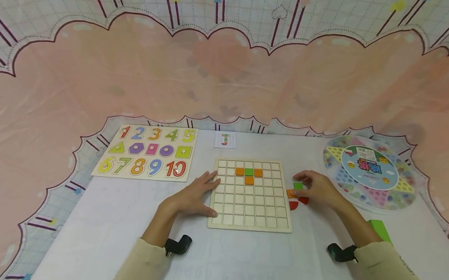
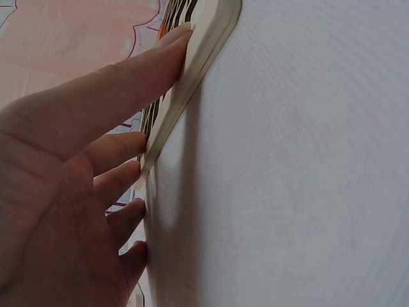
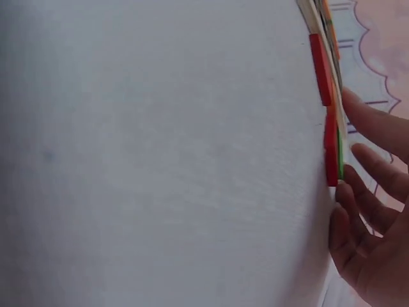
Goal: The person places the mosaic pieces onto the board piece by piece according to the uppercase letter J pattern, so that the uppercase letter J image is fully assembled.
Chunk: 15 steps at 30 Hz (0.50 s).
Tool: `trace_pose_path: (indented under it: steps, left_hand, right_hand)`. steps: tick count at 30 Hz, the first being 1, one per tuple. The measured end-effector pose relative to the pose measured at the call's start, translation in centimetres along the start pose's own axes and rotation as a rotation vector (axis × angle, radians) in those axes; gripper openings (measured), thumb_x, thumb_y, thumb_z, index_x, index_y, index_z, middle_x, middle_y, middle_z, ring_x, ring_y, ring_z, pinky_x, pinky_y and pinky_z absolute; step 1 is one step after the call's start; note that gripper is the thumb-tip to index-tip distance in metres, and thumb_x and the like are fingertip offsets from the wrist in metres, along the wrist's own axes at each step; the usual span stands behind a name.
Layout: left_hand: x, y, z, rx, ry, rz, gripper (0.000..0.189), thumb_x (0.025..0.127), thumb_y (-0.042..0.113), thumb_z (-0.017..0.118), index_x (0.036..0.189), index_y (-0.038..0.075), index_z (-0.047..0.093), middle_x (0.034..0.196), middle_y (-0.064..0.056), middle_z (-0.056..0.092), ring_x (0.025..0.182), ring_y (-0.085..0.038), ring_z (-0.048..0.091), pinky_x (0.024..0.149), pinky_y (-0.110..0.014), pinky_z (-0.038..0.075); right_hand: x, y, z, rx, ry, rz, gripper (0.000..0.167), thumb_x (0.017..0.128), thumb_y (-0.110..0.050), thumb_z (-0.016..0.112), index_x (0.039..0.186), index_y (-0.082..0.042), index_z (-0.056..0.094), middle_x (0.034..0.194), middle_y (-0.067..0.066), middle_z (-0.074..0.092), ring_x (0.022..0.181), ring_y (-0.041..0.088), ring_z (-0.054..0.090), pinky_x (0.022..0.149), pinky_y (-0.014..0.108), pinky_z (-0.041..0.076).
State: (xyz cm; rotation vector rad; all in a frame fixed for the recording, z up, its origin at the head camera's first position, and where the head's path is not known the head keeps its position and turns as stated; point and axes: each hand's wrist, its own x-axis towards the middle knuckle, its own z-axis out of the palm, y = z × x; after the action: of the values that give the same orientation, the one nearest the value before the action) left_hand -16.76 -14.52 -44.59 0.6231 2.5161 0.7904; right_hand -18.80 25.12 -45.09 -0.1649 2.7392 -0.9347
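A wooden grid board (image 1: 249, 209) lies flat mid-table. In its upper rows sit a green square tile (image 1: 249, 172), an orange tile (image 1: 240, 171) to its left, another to its right and one below. My left hand (image 1: 192, 196) rests at the board's left edge, fingers spread and thumb on the rim. Right of the board, my right hand (image 1: 320, 189) is over loose pieces: a green tile (image 1: 297, 186), an orange tile (image 1: 290, 194), a red piece (image 1: 303, 200) and a rounded red piece (image 1: 293, 205). Its thumb is at the orange tile; its fingers are apart.
A number-and-shape puzzle board (image 1: 160, 141) lies at the left. Behind the grid board is a small card (image 1: 225, 140) with a coloured J-shaped pattern. At the right lie a round clear-lidded game set (image 1: 370, 167) and a green block (image 1: 380, 231), partly behind my right forearm.
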Motion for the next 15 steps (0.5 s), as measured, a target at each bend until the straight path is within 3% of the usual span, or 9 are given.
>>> trace_pose_path:
  steps: [8,15]
  left_hand:
    - [-0.06,0.06,0.00,-0.001,0.001,0.002,0.101,0.075,0.031,0.090,0.158,0.005,0.036,0.174,-0.010,0.015,0.162,-0.037,0.007,0.132,-0.058,0.011]
    - [0.02,-0.04,0.07,0.009,-0.007,-0.011,0.101,0.076,0.031,0.089,0.158,0.007,0.036,0.174,-0.007,0.014,0.163,-0.034,0.005,0.132,-0.058,0.013]
  right_hand:
    - [0.33,-0.06,0.38,0.000,-0.022,0.004,0.043,0.086,-0.026,0.083,0.120,-0.004,0.069,0.114,0.014,0.073,0.101,0.024,0.061,0.089,0.032,0.053]
    - [0.02,-0.45,0.12,-0.004,0.002,0.028,0.040,0.084,-0.023,0.084,0.116,-0.003,0.070,0.111,0.015,0.073,0.100,0.025,0.064,0.085,0.030,0.055]
